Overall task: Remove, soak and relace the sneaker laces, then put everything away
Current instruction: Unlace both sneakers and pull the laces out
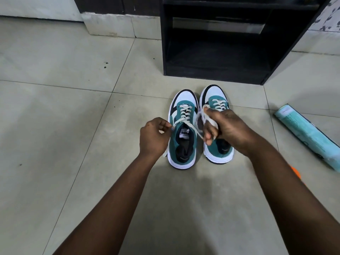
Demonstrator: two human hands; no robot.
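Two teal, white and black sneakers stand side by side on the tiled floor, toes pointing away from me. The left sneaker point(183, 129) has a white lace point(184, 115) crossed through its eyelets, with both ends pulled out sideways. My left hand point(153, 138) pinches one lace end at the shoe's left edge. My right hand point(224, 128) grips a looped bunch of the lace above the right sneaker point(217, 102) and hides that shoe's middle. The right sneaker's own lace shows near its toe.
A black open shelf unit point(220, 43) stands just beyond the shoes. A rolled light-blue mat point(309, 133) lies on the floor at the right, with something orange point(296, 172) by my right forearm. A white plinth point(110, 24) runs along the back left.
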